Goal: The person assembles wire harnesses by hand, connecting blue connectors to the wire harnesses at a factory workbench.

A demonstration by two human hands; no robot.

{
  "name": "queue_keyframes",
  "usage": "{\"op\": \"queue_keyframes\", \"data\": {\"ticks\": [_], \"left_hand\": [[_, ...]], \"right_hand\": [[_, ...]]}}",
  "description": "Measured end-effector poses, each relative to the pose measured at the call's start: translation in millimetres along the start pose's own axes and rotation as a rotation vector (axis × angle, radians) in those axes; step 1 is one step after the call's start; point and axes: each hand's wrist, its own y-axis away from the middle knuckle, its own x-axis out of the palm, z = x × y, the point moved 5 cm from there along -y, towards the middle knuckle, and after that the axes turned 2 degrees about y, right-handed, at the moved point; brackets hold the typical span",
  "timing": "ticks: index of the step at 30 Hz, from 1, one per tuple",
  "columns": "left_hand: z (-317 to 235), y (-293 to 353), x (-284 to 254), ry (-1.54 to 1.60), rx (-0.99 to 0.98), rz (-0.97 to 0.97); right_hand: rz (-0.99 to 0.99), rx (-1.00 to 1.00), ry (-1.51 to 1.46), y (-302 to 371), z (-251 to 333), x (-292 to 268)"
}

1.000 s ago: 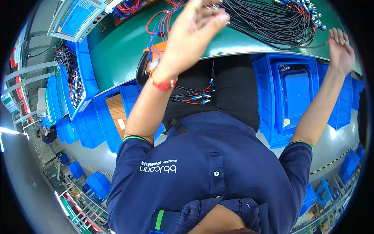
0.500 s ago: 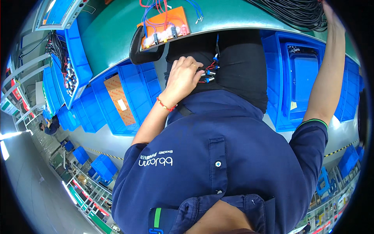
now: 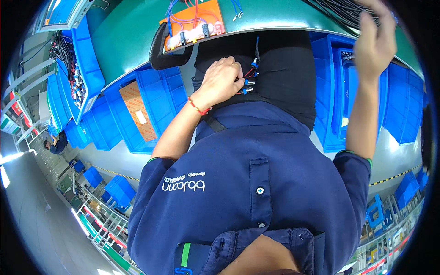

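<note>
My left hand (image 3: 222,81) rests on my lap with its fingers curled over thin cables, so the grip itself is mostly hidden. Metal-and-blue cable connectors (image 3: 249,83) stick out past the fingertips, with short red and black wires beside them. My right hand (image 3: 376,48) is raised at the right, smeared by motion, in front of a bundle of black cables (image 3: 337,13) on the green bench. Whether it holds a cable cannot be made out.
On the green bench (image 3: 133,32) an orange fixture (image 3: 208,16) carries red and blue wires, with a black padded piece (image 3: 158,48) beside it. A blue bin (image 3: 91,55) of connectors stands left; another blue bin (image 3: 323,101) is right of my legs. A person (image 3: 57,143) is far left.
My right hand has come down and left from the far side of the cable bundle. My left hand has shifted slightly right over the connectors, covering more of them.
</note>
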Motion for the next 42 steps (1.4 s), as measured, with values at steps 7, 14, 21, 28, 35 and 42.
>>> {"op": "queue_keyframes", "data": {"ticks": [7, 14, 21, 28, 35, 42], "left_hand": [[-8, 20, -21, 1.089, -0.185, 0.251], [-8, 34, -70, 1.224, -0.172, 0.029], [22, 44, -97, 0.791, -0.115, -0.216], [21, 43, -77, 1.345, -0.124, -0.274], [-4, 24, -57, 2.012, 0.096, -0.291], [-10, 13, -48, 1.868, -0.107, -0.295]], "right_hand": [[0.702, 0.195, -0.499, 123, 96, 95], [0.785, 0.901, -0.944, 144, 45, 64], [-0.199, 0.911, -1.662, 115, -57, -47], [-0.737, 0.925, -1.632, 152, -126, -100], [-0.518, 1.071, -1.836, 171, -144, -90], [-0.498, 1.054, -1.609, 164, -130, -76]]}}
